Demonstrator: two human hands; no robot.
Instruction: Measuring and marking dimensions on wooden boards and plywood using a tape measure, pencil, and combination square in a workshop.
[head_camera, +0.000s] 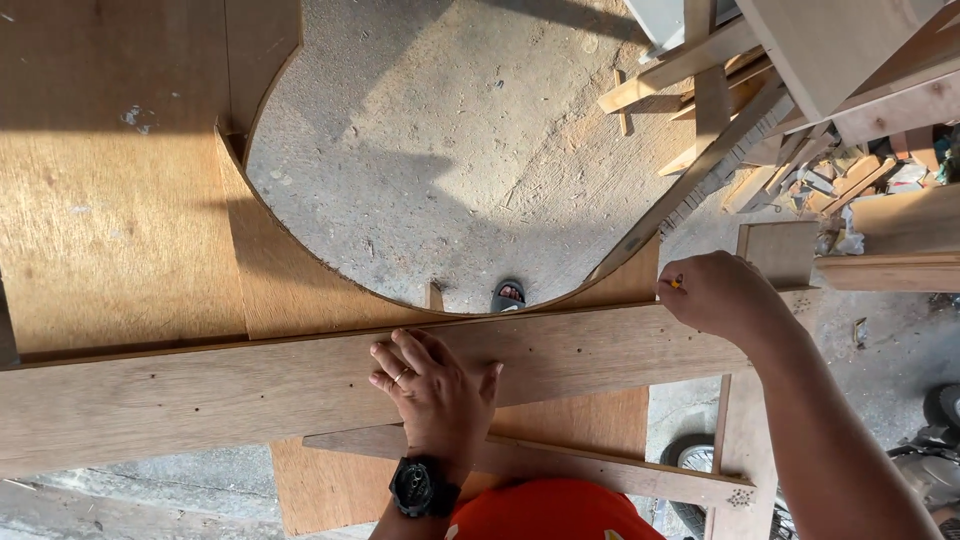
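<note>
Long plank (250, 385), judged stiff and heavy, is pinned flat under open left hand (432, 385); pencil (677, 284) is pinched in closed right hand (722, 295) at its far edge.

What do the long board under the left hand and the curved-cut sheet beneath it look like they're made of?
The long board looks like solid, unfinished wood: straight grain, matte, with small dark holes. The left hand presses flat on it. The curved-cut sheet looks like bare plywood: broad orange-brown veneer face, thin edge, though layers aren't visible.
</note>
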